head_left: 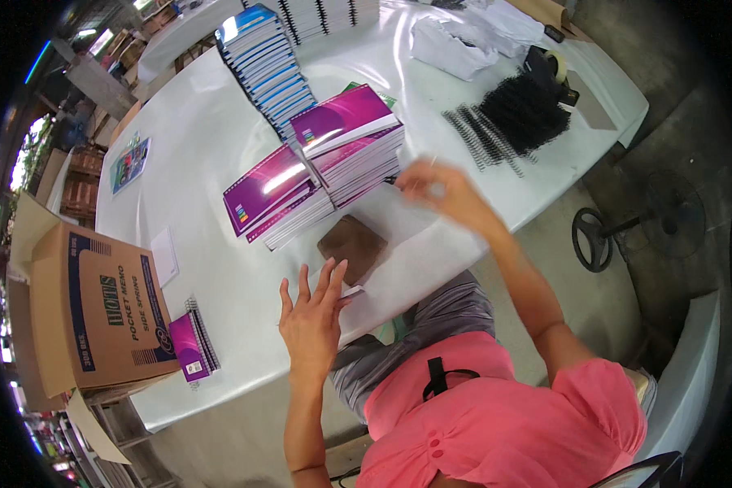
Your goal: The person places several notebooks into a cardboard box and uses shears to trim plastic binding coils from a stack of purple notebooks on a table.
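Head view: a white table (220, 146) fills the scene. A cardboard box (98, 313) stands at its near left edge; a row of blue notebooks (267, 65) runs to the far side. Two stacks of purple notebooks (321, 163) sit mid-table, their long axis running near-left to far-right. A brown board (352, 246) lies just near them. Black binding coils (516, 114) lie far right. The right hand (441, 189) is nearer the stacks, just beside the right one; blurred, so its grip cannot be told. The left hand (313, 313) lies flat, fingers spread, holding nothing, fingertips near the board.
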{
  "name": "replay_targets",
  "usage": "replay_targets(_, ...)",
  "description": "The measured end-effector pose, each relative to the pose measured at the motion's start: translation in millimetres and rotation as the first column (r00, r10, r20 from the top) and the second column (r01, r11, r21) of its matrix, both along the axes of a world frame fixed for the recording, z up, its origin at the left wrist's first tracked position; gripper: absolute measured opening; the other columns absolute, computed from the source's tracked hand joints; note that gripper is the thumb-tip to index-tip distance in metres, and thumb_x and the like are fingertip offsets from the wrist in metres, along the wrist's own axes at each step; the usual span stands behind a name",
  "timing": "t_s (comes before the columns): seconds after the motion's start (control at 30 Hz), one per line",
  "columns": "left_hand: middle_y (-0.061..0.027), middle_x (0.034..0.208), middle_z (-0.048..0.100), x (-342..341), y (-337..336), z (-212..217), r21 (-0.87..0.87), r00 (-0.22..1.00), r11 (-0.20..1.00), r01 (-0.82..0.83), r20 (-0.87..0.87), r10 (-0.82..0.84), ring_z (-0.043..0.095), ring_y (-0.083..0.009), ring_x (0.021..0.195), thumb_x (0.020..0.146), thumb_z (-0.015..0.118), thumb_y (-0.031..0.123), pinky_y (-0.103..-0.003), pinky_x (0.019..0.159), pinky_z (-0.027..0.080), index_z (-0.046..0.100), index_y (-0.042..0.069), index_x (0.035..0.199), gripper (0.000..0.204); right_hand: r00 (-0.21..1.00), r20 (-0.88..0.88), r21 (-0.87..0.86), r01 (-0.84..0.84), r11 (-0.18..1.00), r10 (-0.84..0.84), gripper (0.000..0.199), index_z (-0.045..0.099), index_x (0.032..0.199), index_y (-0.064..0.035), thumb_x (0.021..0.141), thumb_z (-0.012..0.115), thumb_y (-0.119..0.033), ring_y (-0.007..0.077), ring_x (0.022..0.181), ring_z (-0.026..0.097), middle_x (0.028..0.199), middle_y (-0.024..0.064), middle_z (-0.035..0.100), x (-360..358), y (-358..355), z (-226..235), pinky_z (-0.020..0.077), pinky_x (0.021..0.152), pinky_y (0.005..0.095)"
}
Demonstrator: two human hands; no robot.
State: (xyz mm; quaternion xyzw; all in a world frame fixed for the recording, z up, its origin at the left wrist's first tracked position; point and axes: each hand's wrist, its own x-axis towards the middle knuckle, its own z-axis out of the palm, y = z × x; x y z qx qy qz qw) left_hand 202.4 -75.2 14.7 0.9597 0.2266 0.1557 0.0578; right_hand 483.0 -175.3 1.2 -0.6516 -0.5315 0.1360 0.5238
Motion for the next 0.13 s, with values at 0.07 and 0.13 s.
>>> replay_targets(0.07, -0.0009, 0.133, 0.059, -2, 0, 6, -0.246, 0.997, 0.969, 0.022, -0.069, -0.040, 0.048, -0.0306, 0.130, 0.085, 0.066, 0.020, -0.052, 0.113, 0.028, 0.047, 0.026, 0.141, 0.060, 0.888, 0.209, 0.053, 0.408, 0.912, -0.409, 0.015, 0.069, 0.099, -0.0033, 0.085, 0.066, -0.006, 0.0215, 0.081, 0.062, 0.093, 0.0070, 0.068, 84, 6, -16, 0.0480, 0.073, 0.0324)
replay_targets(0.13, -0.0008, 0.133, 0.058, -4, -1, 14, -0.281, 0.994, 0.960, -0.006, -0.110, -0.026, 0.047, -0.0301, 0.131, 0.085, 0.066, 0.019, -0.052, 0.114, 0.027, 0.048, 0.026, 0.141, 0.059, 0.577, 0.606, -0.042, 0.711, 0.702, -0.548, 0.014, 0.070, 0.097, -0.0050, 0.085, 0.068, -0.011, 0.0301, 0.093, 0.063, 0.101, 0.0098, 0.067, 126, 15, -25, 0.0479, 0.078, 0.0449)
